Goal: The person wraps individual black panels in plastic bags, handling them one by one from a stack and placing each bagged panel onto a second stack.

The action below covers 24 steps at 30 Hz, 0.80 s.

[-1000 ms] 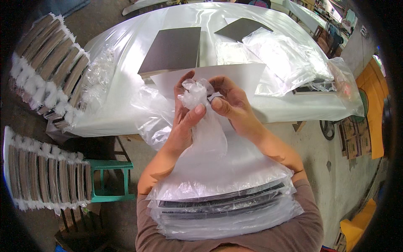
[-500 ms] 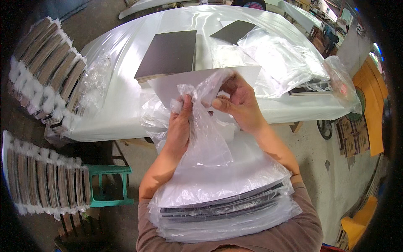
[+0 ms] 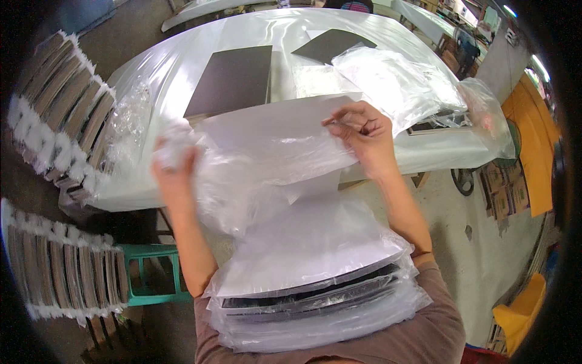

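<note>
My left hand [image 3: 173, 173] grips one bunched side of a clear plastic bag [image 3: 267, 158], out to the left and blurred. My right hand [image 3: 364, 133] pinches the bag's other side, so its mouth is stretched wide between them. The bag hangs over a stack of bagged dark boards [image 3: 315, 297] resting on my lap. A white sheet [image 3: 285, 121] lies just behind the bag on the table edge.
A table covered in white plastic [image 3: 176, 79] holds a dark board stack [image 3: 233, 79], another dark board [image 3: 333, 43] and loose clear bags [image 3: 394, 79]. Rows of bagged boards [image 3: 60, 109] stand at the left, with a green stool [image 3: 151, 273] below.
My hands have pulled apart: the left swung out to the left, the right moved slightly up and right. The bag went from bunched between them to spread open.
</note>
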Motion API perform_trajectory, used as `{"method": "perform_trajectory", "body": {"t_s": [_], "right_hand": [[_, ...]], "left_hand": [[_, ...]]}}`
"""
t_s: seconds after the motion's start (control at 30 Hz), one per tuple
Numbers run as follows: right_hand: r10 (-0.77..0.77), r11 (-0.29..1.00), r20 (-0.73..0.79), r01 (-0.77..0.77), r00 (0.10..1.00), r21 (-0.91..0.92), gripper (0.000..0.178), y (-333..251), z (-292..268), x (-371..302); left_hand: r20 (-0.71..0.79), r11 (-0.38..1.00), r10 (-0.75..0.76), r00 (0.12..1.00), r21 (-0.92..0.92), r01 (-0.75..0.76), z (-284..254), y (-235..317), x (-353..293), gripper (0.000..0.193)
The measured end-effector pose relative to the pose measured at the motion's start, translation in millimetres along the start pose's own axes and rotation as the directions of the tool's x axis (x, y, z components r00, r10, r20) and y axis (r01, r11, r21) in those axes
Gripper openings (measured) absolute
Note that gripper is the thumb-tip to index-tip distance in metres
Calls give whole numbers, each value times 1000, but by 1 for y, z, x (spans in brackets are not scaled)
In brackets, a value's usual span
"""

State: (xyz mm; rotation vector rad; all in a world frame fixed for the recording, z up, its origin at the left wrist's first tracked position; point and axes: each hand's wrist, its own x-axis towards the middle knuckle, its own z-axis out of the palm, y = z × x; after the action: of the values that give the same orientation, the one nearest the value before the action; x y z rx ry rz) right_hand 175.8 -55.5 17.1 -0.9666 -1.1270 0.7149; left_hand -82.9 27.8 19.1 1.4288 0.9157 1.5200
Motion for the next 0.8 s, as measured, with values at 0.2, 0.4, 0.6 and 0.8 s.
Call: {"method": "perform_trajectory", "body": {"t_s": [0.2, 0.4, 0.6, 0.8], "right_hand": [[-128, 990, 22, 129, 992, -51, 15, -4, 39, -10], [-13, 985, -33, 7, 999, -170, 9, 12, 25, -13], [-1, 998, -61, 5, 998, 60, 6, -5, 40, -13], [-12, 999, -72, 8, 997, -54, 9, 7, 27, -13]], "left_hand": [[470, 993, -4, 883, 109, -53, 75, 15, -39, 28], [360, 978, -143, 922, -90, 187, 80, -5, -45, 13], [245, 992, 21, 969, -125, 10, 78, -12, -42, 12], [301, 984, 12, 954, -173, 42, 79, -13, -45, 21]]}}
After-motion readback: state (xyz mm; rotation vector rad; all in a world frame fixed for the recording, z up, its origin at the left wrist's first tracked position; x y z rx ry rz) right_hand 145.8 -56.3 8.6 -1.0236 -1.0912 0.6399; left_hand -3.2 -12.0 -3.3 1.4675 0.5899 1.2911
